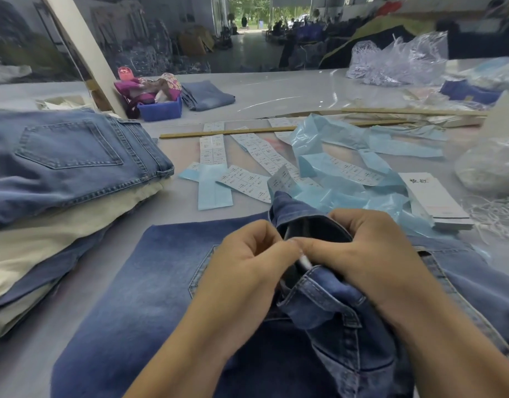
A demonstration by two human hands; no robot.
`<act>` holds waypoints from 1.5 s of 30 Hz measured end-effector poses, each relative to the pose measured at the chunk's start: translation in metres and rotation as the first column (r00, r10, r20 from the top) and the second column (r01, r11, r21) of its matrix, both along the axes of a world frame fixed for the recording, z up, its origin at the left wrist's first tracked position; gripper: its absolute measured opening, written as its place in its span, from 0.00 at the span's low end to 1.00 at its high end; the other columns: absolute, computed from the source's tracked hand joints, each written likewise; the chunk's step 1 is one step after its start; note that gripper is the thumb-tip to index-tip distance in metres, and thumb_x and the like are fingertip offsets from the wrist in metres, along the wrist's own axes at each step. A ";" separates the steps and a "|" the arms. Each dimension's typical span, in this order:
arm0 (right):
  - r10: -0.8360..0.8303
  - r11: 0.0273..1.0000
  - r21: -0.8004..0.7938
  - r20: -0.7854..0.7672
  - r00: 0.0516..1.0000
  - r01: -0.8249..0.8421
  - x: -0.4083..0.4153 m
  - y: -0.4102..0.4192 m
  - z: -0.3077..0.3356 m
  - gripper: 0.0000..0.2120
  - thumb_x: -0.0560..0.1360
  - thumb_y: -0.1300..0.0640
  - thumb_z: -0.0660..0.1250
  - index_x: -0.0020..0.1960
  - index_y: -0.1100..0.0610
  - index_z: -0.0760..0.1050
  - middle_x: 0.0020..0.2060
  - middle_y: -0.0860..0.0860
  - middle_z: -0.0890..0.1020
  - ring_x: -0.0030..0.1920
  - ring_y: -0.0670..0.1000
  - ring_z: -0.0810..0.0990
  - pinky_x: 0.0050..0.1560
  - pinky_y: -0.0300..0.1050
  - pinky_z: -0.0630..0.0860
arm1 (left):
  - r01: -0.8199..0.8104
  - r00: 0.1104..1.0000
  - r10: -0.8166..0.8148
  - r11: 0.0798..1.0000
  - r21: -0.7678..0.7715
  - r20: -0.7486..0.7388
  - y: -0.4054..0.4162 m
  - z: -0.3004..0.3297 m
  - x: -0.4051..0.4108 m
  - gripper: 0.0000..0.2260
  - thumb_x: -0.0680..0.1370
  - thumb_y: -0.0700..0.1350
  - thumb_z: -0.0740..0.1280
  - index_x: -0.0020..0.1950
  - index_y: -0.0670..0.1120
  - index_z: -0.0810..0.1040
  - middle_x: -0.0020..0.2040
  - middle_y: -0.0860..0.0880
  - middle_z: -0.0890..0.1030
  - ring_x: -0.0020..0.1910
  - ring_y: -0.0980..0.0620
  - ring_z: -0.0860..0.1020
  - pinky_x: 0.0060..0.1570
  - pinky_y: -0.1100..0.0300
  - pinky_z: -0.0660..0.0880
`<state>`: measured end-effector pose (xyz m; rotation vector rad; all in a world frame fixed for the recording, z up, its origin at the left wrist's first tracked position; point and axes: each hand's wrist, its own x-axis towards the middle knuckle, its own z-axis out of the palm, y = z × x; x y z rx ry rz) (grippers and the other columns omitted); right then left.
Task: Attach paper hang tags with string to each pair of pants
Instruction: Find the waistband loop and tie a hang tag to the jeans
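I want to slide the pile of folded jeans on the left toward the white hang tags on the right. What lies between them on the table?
In the head view, printed label strips and crumpled blue backing paper lie between the folded jeans and the hang tags.

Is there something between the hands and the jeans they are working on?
Nothing visible. Both the left hand and the right hand already touch the jeans at the waistband, pinching a small white piece between their fingertips. What that piece is cannot be told.
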<state>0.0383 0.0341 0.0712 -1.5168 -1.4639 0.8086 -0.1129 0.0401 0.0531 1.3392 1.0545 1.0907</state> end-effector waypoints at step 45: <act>-0.027 0.984 -0.145 0.464 0.886 0.106 0.079 0.000 -0.011 0.08 0.71 0.47 0.69 0.49 0.41 0.77 0.44 0.40 0.81 0.47 0.38 0.78 0.52 0.37 0.75 | 0.417 0.531 -0.118 0.898 0.138 -0.839 0.037 -0.006 0.064 0.19 0.75 0.68 0.54 0.42 0.54 0.72 0.43 0.53 0.72 0.44 0.57 0.72 0.44 0.56 0.69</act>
